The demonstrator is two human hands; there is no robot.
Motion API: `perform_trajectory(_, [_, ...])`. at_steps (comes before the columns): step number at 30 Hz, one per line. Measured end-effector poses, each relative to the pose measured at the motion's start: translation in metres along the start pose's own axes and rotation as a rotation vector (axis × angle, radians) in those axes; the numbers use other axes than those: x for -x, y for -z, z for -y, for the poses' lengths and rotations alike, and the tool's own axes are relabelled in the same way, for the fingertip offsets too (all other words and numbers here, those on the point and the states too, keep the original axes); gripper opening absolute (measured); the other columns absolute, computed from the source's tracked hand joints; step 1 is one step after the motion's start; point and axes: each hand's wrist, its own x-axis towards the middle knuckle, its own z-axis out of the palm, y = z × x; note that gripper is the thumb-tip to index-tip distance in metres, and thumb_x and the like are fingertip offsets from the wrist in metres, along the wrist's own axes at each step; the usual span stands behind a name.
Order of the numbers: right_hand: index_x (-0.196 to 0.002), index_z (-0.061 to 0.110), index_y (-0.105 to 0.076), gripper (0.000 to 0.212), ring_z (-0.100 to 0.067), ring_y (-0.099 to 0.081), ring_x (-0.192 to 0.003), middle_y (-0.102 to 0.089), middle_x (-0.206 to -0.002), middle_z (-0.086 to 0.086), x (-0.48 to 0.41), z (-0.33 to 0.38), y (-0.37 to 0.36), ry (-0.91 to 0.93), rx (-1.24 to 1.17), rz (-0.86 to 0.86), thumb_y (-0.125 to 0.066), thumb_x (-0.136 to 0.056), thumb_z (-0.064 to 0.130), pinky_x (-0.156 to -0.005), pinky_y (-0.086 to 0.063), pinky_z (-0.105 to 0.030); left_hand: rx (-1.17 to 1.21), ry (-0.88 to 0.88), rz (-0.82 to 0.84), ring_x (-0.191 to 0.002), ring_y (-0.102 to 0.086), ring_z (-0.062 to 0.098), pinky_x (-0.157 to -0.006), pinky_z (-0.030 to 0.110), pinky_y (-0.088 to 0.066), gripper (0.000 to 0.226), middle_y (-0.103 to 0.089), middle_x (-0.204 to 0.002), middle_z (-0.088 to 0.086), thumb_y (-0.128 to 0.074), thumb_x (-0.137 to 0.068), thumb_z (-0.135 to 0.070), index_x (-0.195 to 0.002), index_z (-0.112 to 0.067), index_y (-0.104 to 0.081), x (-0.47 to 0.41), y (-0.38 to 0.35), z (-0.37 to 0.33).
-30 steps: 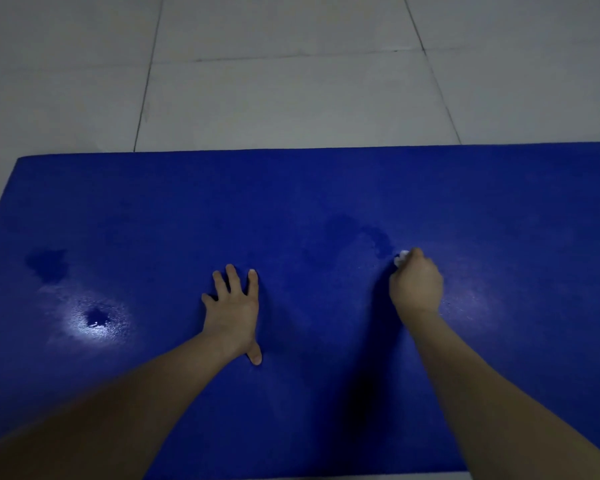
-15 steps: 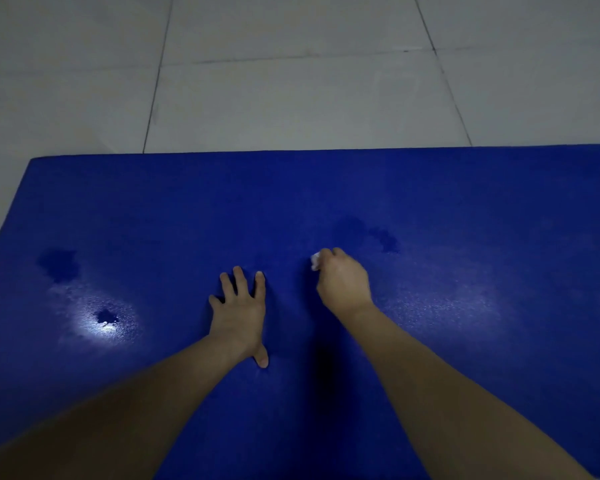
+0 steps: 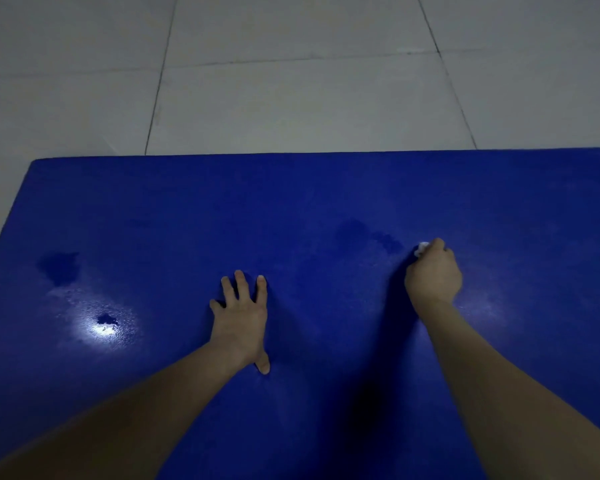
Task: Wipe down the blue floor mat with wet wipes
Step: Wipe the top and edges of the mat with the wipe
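Note:
The blue floor mat [image 3: 326,195] fills the lower two thirds of the head view. My left hand [image 3: 241,318] lies flat on it near the middle, fingers spread, holding nothing. To the right, my right hand [image 3: 433,277] is closed in a fist on a small white wet wipe [image 3: 421,248], pressed onto the mat; only a bit of the wipe pokes out past the knuckles. Dark wet patches [image 3: 383,239] sit just left of the wipe, and more wet patches [image 3: 61,268] lie at the mat's left.
Pale grey floor tiles [image 3: 291,91] lie beyond the mat's far edge. The mat's left corner [image 3: 35,164] is in view; its right side runs out of frame. A bright light glare [image 3: 103,329] shines on the wet left part.
My right hand swept left with the wipe to beside my left hand, then back right to its earlier spot. My left hand stayed planted.

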Motion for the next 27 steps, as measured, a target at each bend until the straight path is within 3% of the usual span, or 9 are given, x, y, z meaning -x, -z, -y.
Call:
perform_trajectory(8, [-0.115, 0.012, -0.053, 0.015, -0.023, -0.060, -0.087, -0.058, -0.109, -0.008, 0.077, 0.116, -0.052, 0.384, 0.038, 0.172, -0.048, -0.100, 0.012, -0.064, -0.046, -0.032, -0.015, -0.002, -0.015, -0.150, 0.010, 0.054, -0.119, 0.063, -0.026, 0.169, 0.024, -0.161, 0.029, -0.091, -0.049, -0.067, -0.155, -0.012, 0.029, -0.001, -0.003, 0.000])
perform_trajectory(13, [-0.112, 0.017, -0.056, 0.013, -0.018, -0.060, -0.084, -0.061, -0.109, -0.002, 0.091, 0.137, -0.050, 0.564, 0.025, 0.321, -0.050, -0.100, 0.013, -0.068, -0.051, -0.032, -0.030, 0.009, 0.012, -0.150, 0.010, 0.053, -0.118, 0.062, -0.026, 0.169, 0.024, -0.160, 0.029, -0.091, -0.050, -0.068, -0.155, -0.012, 0.029, -0.002, 0.001, 0.000])
perform_trajectory(15, [-0.102, 0.020, -0.058, 0.012, -0.017, -0.063, -0.082, -0.065, -0.107, 0.005, 0.077, 0.128, -0.040, 0.484, -0.106, 0.330, -0.052, -0.097, 0.011, -0.067, -0.052, -0.034, -0.046, -0.016, 0.025, -0.150, 0.008, 0.053, -0.117, 0.061, -0.029, 0.168, 0.023, -0.161, 0.029, -0.089, -0.049, -0.072, -0.155, -0.012, 0.028, 0.000, 0.004, 0.001])
perform_trajectory(17, [-0.088, 0.018, -0.055, 0.011, -0.018, -0.063, -0.075, -0.069, -0.094, 0.007, 0.058, 0.113, -0.021, 0.268, -0.392, 0.299, -0.052, -0.099, 0.020, -0.064, -0.050, -0.034, -0.061, -0.045, 0.049, -0.150, 0.003, 0.052, -0.116, 0.059, -0.033, 0.166, 0.019, -0.162, 0.028, -0.086, -0.050, -0.075, -0.157, -0.013, 0.025, 0.004, 0.009, 0.004])
perform_trajectory(18, [-0.084, 0.016, -0.053, 0.021, -0.020, -0.064, -0.072, -0.071, -0.087, 0.001, 0.047, 0.103, -0.011, 0.144, -0.551, 0.299, -0.053, -0.101, 0.029, -0.063, -0.051, -0.036, -0.069, -0.059, 0.057, -0.150, -0.003, 0.051, -0.115, 0.056, -0.036, 0.164, 0.014, -0.162, 0.027, -0.085, -0.050, -0.076, -0.158, -0.014, 0.021, 0.005, 0.014, 0.007])
perform_trajectory(20, [-0.085, 0.014, -0.056, 0.027, -0.019, -0.066, -0.065, -0.073, -0.081, -0.009, 0.022, 0.081, 0.010, -0.113, -0.844, 0.381, -0.056, -0.102, 0.034, -0.056, -0.050, -0.032, -0.033, -0.088, 0.035, -0.143, -0.024, 0.044, -0.109, 0.050, -0.044, 0.150, -0.010, -0.159, 0.022, -0.084, -0.052, -0.076, -0.161, -0.015, 0.000, 0.002, 0.031, 0.015])
perform_trajectory(22, [-0.087, 0.014, -0.057, 0.019, -0.017, -0.067, -0.060, -0.072, -0.085, -0.013, 0.000, 0.060, 0.022, -0.242, -0.977, 0.490, -0.060, -0.101, 0.027, -0.050, -0.048, -0.029, 0.059, -0.083, -0.046, -0.133, -0.037, 0.035, -0.105, 0.049, -0.047, 0.132, -0.028, -0.148, 0.014, -0.084, -0.054, -0.075, -0.155, -0.017, -0.021, -0.006, 0.050, 0.026])
perform_trajectory(24, [-0.089, 0.012, -0.056, 0.020, -0.018, -0.064, -0.059, -0.069, -0.084, -0.013, -0.012, 0.039, 0.023, -0.173, -0.759, 0.499, -0.062, -0.100, 0.028, -0.049, -0.045, -0.028, 0.084, -0.050, -0.084, -0.144, -0.024, 0.036, -0.111, 0.057, -0.039, 0.141, -0.016, -0.156, 0.015, -0.085, -0.053, -0.074, -0.159, -0.019, -0.010, -0.018, 0.061, 0.032])
perform_trajectory(27, [-0.108, 0.007, -0.054, 0.016, -0.024, -0.054, -0.070, -0.058, -0.088, -0.004, -0.018, 0.021, 0.028, -0.036, -0.252, 0.212, -0.057, -0.098, 0.020, -0.058, -0.038, -0.031, 0.140, -0.004, 0.019, -0.153, 0.012, 0.044, -0.118, 0.067, -0.022, 0.161, 0.024, -0.165, 0.015, -0.090, -0.052, -0.068, -0.158, -0.026, 0.024, -0.034, 0.060, 0.029])
